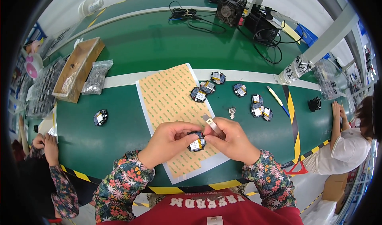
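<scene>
The round module [196, 145] is pinched in the left hand [169, 141], tweezers [214, 126] in the right hand [234, 140]; probably light, stiff, fragile, it is best held by its rim.

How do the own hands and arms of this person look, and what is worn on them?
The left hand and right hand are bare, without gloves. The left sleeve and right sleeve are dark, printed with pink-red and whitish flowers and green leaves.
</scene>
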The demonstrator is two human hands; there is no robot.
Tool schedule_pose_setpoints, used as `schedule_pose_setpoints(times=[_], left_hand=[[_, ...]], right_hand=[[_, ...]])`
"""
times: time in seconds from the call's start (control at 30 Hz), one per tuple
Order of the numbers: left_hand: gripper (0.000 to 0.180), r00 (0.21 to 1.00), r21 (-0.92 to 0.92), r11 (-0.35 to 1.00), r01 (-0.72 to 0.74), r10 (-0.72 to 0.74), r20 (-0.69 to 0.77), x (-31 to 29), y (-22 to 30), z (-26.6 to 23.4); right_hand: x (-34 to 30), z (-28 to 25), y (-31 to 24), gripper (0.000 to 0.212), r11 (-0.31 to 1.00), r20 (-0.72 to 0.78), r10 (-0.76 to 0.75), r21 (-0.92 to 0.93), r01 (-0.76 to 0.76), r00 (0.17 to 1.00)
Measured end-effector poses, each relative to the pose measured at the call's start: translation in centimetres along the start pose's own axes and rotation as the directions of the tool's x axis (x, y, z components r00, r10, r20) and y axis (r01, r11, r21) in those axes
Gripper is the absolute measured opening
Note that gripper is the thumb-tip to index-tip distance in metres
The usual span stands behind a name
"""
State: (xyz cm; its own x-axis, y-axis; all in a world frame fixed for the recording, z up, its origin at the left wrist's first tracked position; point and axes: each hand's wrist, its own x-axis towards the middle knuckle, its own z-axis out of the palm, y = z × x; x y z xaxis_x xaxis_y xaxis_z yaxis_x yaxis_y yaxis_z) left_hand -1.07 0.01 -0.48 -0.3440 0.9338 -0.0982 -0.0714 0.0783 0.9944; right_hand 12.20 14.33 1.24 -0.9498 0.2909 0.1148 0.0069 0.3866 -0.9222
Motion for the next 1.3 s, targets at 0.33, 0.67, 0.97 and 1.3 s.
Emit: schedule_pose_setpoints(times=[0.33, 0.67, 0.97, 1.3], left_hand=[[0.018, 0.998, 0.139, 0.988, -0.060, 0.063, -0.014, -0.1, 0.2, 0.1], [0.018, 1.000, 0.043, 0.999, -0.009, 0.009, -0.005, 0.1, -0.2, 0.0], [0.020, 0.999, 0.054, 0.997, 0.047, -0.048, 0.024, 0.1, 0.1, -0.2], [0.022, 0.996, 0.078, 0.996, 0.040, -0.046, 0.075, -0.1, 0.5, -0.1]], right_hand=[[0.0, 0.1, 0.3, 0.009, 0.994, -0.007, -0.048, -0.102, 0.048, 0.999], [-0.1, -0.2, 0.1, 0.009, 0.999, 0.024, 0.026, -0.044, -0.025, 0.999], [-0.1, -0.4, -0.3, 0.011, 0.998, 0.062, 0.054, -0.038, -0.052, 0.997], [-0.3, 0.1, 0.6, 0.009, 0.995, 0.015, -0.053, -0.089, 0.054, 0.999]])
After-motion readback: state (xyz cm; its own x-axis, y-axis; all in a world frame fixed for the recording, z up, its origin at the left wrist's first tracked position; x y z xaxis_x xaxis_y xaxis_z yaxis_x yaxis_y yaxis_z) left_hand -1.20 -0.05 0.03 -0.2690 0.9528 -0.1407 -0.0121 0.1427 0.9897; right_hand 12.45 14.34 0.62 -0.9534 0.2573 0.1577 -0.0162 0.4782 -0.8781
